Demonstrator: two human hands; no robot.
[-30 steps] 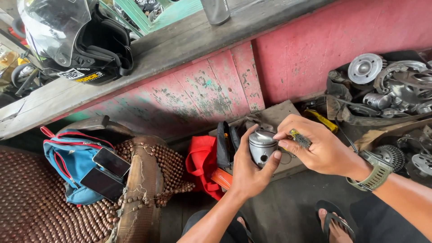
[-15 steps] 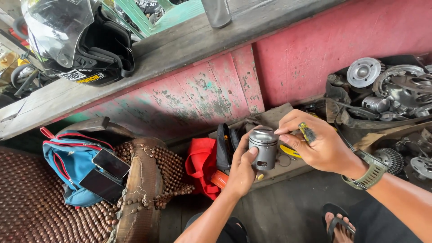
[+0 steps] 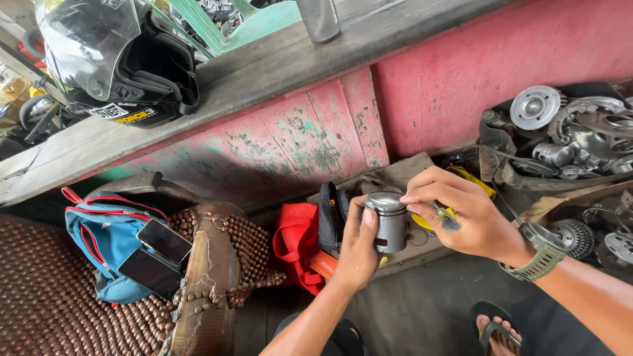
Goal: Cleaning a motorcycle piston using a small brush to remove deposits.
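Your left hand (image 3: 356,247) is wrapped around the grey metal piston (image 3: 389,221), held in the air above the floor (image 3: 422,316). Your right hand (image 3: 465,217) pinches its crown and grips a small tool (image 3: 448,221). If your fingers slip, the piston could drop.

Grey piston (image 3: 389,221) upright in left hand (image 3: 356,247), right hand (image 3: 471,221) fingertips touching.

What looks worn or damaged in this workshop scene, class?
The red wall panel under the ledge has paint flaking off in patches, showing green and bare spots. The piston in the left hand looks intact.
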